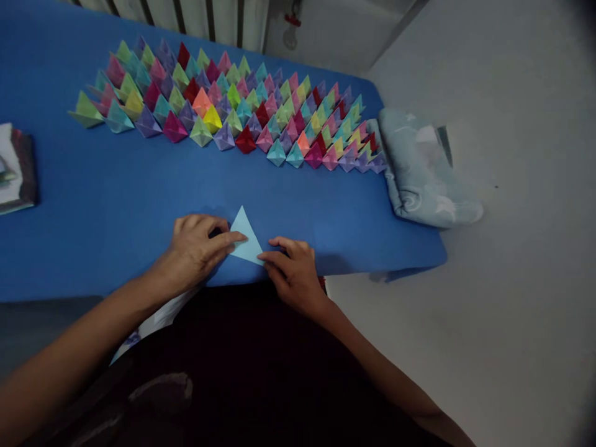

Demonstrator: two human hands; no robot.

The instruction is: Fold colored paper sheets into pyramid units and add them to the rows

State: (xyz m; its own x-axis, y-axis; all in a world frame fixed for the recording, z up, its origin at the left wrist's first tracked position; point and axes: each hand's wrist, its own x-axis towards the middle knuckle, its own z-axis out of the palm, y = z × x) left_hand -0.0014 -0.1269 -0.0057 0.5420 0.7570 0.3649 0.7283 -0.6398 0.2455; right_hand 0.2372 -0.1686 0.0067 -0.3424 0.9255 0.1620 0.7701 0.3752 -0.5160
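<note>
A light blue sheet of origami paper [248, 247], folded into a triangle, lies near the front edge of the blue-covered surface, one point facing away from me. My left hand [200, 245] holds its left side, with the thumb laid across the paper and the other fingers curled at its edge. At the lower right corner, my right hand [294, 268] pinches the paper between thumb and fingers. Beyond both hands, many folded paper boats [224, 136] in green, pink, purple, red, yellow and blue stand in close rows.
A folded grey-blue cloth [419, 174] with a pale pattern sits at the right end of the blue surface [139, 180], against the wall [521, 261]. A dark-edged stack [21, 171] lies at the far left. White slats [198, 20] rise behind the boats.
</note>
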